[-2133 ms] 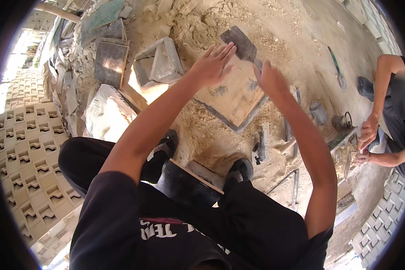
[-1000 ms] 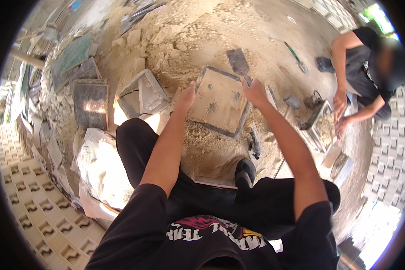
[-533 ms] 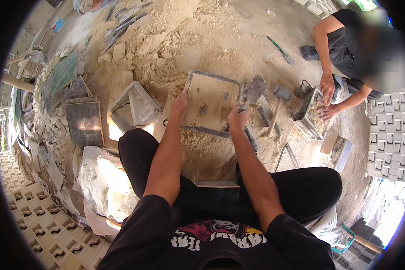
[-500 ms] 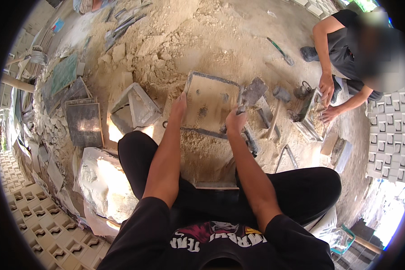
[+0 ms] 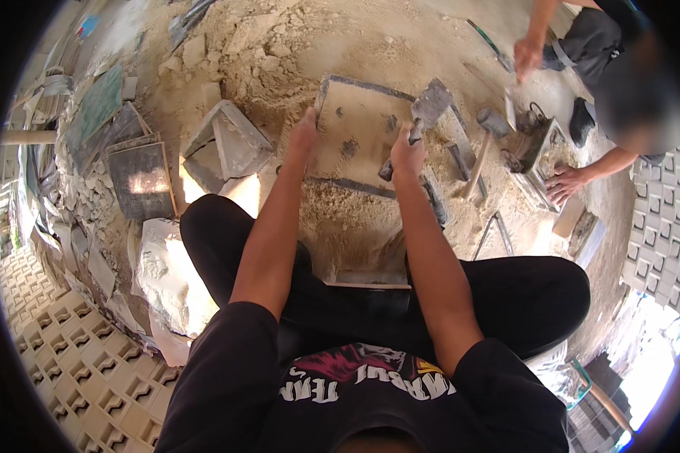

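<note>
Since half a second ago, both arms have stretched further out and the right hand now grips a trowel, its blade lifted over the square metal mould. The left hand clasps the mould's left rim. The sand-filled mould lies on the sandy ground, ahead of the person's knees. An empty mould sits just left of it. At the ground's far right a co-worker's hand presses on another mould.
</note>
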A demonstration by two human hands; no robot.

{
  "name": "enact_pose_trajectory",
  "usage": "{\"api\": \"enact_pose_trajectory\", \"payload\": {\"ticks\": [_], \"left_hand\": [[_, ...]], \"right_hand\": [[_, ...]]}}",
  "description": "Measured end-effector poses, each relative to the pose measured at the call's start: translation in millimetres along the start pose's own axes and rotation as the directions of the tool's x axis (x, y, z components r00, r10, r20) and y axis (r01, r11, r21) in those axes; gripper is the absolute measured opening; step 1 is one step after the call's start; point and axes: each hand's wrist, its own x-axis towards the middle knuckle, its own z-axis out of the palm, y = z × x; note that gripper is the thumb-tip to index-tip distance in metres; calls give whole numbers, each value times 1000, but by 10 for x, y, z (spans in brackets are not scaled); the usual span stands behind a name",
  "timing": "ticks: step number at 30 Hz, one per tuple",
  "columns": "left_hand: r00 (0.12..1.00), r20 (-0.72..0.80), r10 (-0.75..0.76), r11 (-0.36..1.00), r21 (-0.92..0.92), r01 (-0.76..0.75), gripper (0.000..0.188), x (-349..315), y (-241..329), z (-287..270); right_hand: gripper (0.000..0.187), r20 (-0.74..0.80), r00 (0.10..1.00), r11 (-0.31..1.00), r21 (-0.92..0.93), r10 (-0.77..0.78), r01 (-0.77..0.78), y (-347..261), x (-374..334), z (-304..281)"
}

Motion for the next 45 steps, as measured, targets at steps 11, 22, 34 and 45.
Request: {"api": "enact_pose_trajectory", "payload": {"ticks": [11,22,34,45], "left_hand": [[980,-15,-200,919,344,193,104,186,-358,-190],[967,242,-82,884,466,-42,108,118,-400,-288],[974,190,-124,912,409,36,118,248,-563,-322],[986,138,-99,960,274,58,114,278,-587,-299]], "right_hand": [[51,-26,989,979,141,-143,145,1213,-92,-323],[44,-36,994,975,201,102,-93,1597,-624,134],[45,229,914,449,814,336,-369,1415,-713,369],[22,353,931,341,868,89,-362,1383,-599,127]]}}
